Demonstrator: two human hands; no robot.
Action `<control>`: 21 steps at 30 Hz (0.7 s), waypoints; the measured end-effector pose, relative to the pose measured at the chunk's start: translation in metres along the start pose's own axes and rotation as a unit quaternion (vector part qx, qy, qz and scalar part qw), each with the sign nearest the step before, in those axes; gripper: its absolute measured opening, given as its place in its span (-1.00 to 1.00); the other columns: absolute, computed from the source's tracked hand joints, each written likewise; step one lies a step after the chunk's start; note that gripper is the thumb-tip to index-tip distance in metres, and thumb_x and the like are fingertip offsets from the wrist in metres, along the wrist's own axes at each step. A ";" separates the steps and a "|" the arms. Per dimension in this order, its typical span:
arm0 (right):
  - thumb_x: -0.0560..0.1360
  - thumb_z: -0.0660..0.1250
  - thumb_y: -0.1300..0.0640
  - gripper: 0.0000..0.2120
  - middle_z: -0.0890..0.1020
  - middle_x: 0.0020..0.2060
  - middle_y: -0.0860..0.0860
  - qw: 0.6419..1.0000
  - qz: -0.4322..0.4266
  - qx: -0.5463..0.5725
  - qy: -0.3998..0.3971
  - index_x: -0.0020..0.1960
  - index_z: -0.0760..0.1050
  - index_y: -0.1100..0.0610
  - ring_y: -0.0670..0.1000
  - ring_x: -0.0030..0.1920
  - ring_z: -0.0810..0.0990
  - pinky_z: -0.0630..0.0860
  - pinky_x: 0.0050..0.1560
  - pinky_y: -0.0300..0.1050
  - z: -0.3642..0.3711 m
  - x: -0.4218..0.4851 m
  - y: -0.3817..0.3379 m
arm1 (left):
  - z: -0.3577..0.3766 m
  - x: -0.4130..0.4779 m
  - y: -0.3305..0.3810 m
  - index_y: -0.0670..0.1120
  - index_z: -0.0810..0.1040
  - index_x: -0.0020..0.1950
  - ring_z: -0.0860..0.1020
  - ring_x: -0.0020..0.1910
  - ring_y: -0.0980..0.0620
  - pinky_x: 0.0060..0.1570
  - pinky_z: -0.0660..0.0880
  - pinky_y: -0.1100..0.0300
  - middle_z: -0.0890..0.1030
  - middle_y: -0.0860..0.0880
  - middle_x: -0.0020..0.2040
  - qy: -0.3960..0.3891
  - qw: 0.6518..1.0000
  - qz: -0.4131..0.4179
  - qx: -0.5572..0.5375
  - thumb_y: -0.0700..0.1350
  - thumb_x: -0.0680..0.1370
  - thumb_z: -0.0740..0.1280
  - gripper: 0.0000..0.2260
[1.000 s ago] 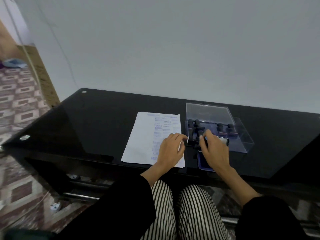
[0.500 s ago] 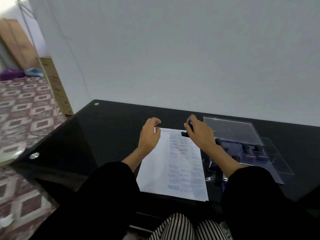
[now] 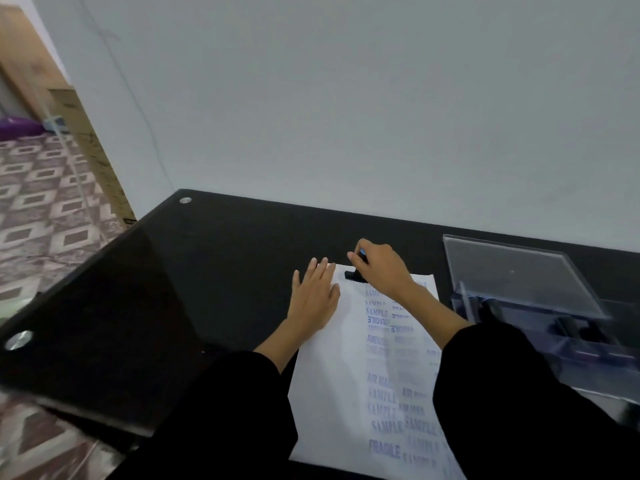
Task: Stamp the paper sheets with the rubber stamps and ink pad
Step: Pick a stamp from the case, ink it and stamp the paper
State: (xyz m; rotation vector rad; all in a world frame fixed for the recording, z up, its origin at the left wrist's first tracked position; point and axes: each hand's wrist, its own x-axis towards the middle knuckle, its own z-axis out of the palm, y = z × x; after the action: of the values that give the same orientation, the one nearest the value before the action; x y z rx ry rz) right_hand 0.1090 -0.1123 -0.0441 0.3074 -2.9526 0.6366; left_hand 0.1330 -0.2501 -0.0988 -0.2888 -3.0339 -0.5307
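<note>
One paper sheet [image 3: 332,393] lies before me on the black table [image 3: 225,271], covered in blue prints. One black stamp [image 3: 354,274] stands at its far edge, base on the paper, and my right hand [image 3: 381,268] curls round its handle. My left hand [image 3: 317,296] lies flat, fingers straight, on the sheet's far left corner, holding nothing. To the right sits one clear case [image 3: 519,271] with dark stamps [image 3: 568,329] inside, too blurred to count.

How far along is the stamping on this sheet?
Done: the paper sheet carries columns of blue SAMPLE, FRAGILE and AIR MAIL prints down its right side. In hand: the right hand grips a black stamp down on the sheet's far edge; the left hand lies flat on its far left corner. Left: the sheet's left strip is bare, and more stamps sit in the clear case.
</note>
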 end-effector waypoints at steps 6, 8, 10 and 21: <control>0.61 0.14 0.02 -0.75 0.60 -0.15 0.13 1.000 0.001 -0.007 0.001 0.05 0.43 0.20 0.02 -0.23 0.53 0.51 -0.11 -0.09 0.009 0.013 0.000 | 0.007 -0.001 -0.009 -0.08 -0.02 0.54 -0.08 0.54 0.01 0.49 -0.13 -0.03 -0.01 -0.02 0.56 -0.019 0.999 0.010 0.029 -0.03 0.66 -0.06 -0.55; 0.61 0.14 0.03 -0.76 0.60 -0.15 0.13 1.000 0.002 -0.008 0.004 0.04 0.43 0.20 0.00 -0.24 0.51 0.49 -0.12 -0.12 0.012 0.015 0.000 | 0.008 -0.002 -0.009 -0.08 -0.02 0.54 -0.08 0.54 0.02 0.49 -0.14 -0.02 -0.02 -0.02 0.56 -0.018 0.999 0.010 0.032 -0.03 0.66 -0.07 -0.55; 0.61 0.13 0.03 -0.76 0.59 -0.16 0.13 1.000 0.002 -0.010 0.004 0.04 0.42 0.21 0.00 -0.25 0.50 0.48 -0.14 -0.13 0.012 0.017 -0.001 | 0.008 -0.003 -0.009 -0.08 -0.03 0.54 -0.09 0.54 0.02 0.49 -0.14 -0.01 -0.02 -0.02 0.56 -0.016 0.999 0.011 0.032 -0.02 0.66 -0.07 -0.55; 0.61 0.13 0.03 -0.77 0.50 -0.23 0.07 1.000 0.009 -0.006 -0.006 -0.01 0.41 0.20 -0.01 -0.26 0.47 0.37 -0.19 -0.19 0.016 0.019 0.005 | 0.008 -0.002 -0.010 -0.07 0.00 0.54 -0.06 0.54 0.02 0.49 -0.12 -0.01 0.01 -0.02 0.56 -0.015 0.999 0.012 0.038 0.00 0.65 -0.06 -0.54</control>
State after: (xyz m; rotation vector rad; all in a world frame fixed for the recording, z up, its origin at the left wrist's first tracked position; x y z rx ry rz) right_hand 0.0886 -0.1178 -0.0577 0.2840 -2.9720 0.6225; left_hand 0.1332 -0.2572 -0.1098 -0.3318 -3.0667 -0.4114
